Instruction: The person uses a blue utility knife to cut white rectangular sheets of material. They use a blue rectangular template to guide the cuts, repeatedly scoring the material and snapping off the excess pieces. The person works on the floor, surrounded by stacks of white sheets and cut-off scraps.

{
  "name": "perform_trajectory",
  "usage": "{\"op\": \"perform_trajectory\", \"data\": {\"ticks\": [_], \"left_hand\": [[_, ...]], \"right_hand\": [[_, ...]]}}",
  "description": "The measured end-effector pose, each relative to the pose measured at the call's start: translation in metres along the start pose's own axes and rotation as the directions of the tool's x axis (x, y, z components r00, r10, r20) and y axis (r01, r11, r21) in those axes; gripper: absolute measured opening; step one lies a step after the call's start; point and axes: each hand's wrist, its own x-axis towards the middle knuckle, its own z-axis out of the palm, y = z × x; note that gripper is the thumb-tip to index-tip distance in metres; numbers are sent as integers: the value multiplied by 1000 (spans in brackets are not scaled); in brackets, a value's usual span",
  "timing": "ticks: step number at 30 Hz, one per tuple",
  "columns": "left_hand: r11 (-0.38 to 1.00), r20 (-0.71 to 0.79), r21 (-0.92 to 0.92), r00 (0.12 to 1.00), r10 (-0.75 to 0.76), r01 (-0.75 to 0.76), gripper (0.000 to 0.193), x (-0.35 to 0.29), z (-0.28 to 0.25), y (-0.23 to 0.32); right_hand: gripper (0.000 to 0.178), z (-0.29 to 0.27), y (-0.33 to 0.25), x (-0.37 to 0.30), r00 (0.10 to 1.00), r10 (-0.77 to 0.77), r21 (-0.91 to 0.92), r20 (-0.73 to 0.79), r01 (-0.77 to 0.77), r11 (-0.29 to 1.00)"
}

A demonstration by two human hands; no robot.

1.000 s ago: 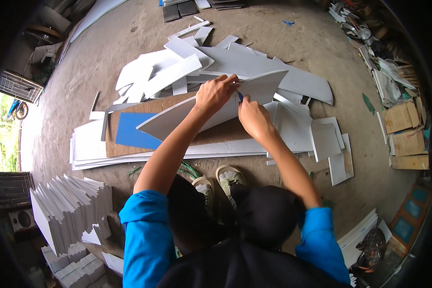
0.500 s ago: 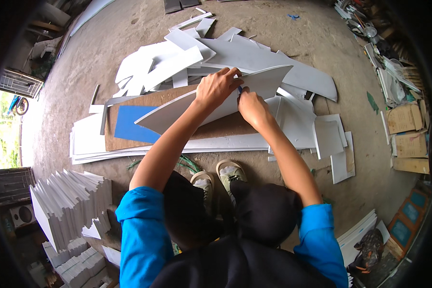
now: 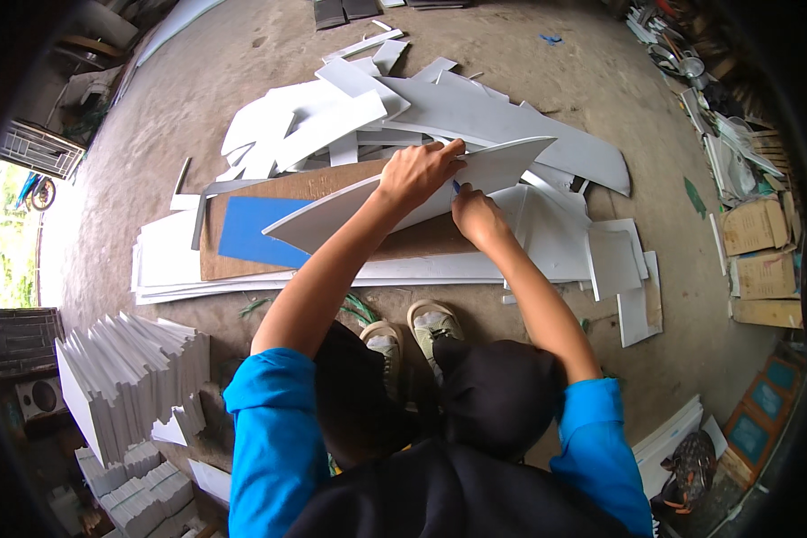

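A white foam-like board (image 3: 514, 163) stands tilted on its long edge in front of me, its corners pointing left and upper right. My left hand (image 3: 424, 173) is closed over its upper edge near the middle. Against the near face, my right hand (image 3: 480, 221) is closed around a slim blue tool (image 3: 457, 186); its working end is hidden, so I cannot tell its exact kind. Beneath the tilted board lie a brown wooden panel (image 3: 332, 184) and a blue rectangular sheet (image 3: 255, 231).
White offcuts (image 3: 332, 112) are heaped beyond the board. Long white boards (image 3: 166, 255) lie under the brown panel, just ahead of my feet. Stacks of cut white pieces (image 3: 134, 386) stand at lower left. Cardboard boxes (image 3: 751, 226) line the right side.
Both hands and the tilted board sit slightly lower and further right, and the board's upper right tip has dropped a little. The whole view has also shifted slightly. Both grips stay closed.
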Motion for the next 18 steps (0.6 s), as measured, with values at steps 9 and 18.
{"op": "perform_trajectory", "data": {"ticks": [9,18], "left_hand": [[991,57,99,993,-100,94,27,2,1,-4],[986,52,119,991,-122,115,25,10,9,-5]], "right_hand": [[16,30,8,16,999,7,-102,42,-2,995],[22,48,17,22,999,-2,98,46,-2,995]]}}
